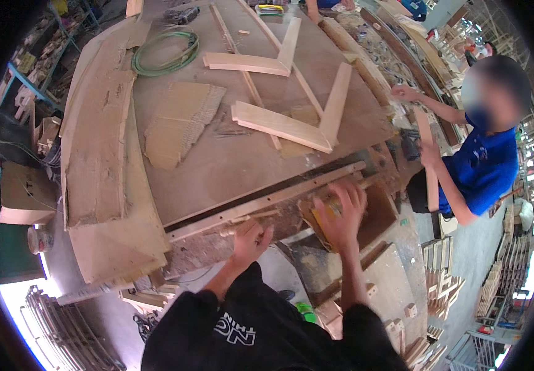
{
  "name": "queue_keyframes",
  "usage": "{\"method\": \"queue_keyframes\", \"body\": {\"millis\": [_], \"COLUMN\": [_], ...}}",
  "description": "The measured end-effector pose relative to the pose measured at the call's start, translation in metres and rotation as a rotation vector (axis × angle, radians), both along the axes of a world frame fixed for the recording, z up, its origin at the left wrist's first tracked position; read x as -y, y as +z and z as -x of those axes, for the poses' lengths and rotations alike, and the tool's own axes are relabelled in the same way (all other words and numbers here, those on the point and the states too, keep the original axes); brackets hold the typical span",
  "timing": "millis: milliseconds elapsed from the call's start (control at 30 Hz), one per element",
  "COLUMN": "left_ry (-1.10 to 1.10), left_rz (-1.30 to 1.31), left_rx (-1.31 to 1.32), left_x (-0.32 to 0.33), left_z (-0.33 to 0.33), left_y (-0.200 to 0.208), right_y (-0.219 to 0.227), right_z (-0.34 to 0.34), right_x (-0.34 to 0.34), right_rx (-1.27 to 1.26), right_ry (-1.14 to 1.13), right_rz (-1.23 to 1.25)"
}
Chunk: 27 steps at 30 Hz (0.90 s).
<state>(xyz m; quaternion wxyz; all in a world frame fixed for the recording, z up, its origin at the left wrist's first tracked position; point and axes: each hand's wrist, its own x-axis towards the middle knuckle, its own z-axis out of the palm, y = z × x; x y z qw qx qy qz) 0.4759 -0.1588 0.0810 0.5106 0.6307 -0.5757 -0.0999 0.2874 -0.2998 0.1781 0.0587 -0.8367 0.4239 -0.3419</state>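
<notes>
My left hand (251, 240) is at the near edge of the worktable, its fingers curled in by a thin strip of light wood (260, 216). Whatever is between those fingers is too small to make out. To its right, my right hand (343, 216) is over a yellow-sided object (321, 224) whose kind I cannot tell. The fingers of that hand are arched and apart, slightly blurred. Beside it sits an open brown box (379, 207). Farther up the table lie two V-shaped joined wood pieces, the nearer frame piece (282, 127) and the farther one (248, 63).
A long wooden rail (267, 199) runs along the table's near edge. Torn cardboard (180, 120) and a coiled green hose (165, 54) lie on the left. At the right, a co-worker in a blue shirt (486, 167) holds a wooden board (427, 157). Stacked wood parts (443, 272) stand below.
</notes>
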Motion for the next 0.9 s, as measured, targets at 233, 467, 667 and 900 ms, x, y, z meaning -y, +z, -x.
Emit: {"method": "queue_keyframes", "body": {"millis": [233, 467, 667, 900], "left_ry": [0.195, 0.255, -0.007, -0.679], "left_rz": [-0.013, 0.079, 0.331, 0.343], "left_rx": [-0.082, -0.07, 0.115, 0.616], "left_x": [-0.033, -0.039, 0.014, 0.049], "left_z": [-0.042, -0.064, -0.055, 0.088], "left_y": [-0.017, -0.02, 0.04, 0.258], "right_y": [-0.058, -0.014, 0.132, 0.177], "right_z": [-0.135, -0.111, 0.005, 0.223], "right_x": [0.183, 0.186, 0.112, -0.084], "right_rx": [-0.401, -0.095, 0.613, 0.924], "right_ry": [0.063, 0.134, 0.403, 0.8], "right_rz": [-0.426, -0.106, -0.431, -0.379]}}
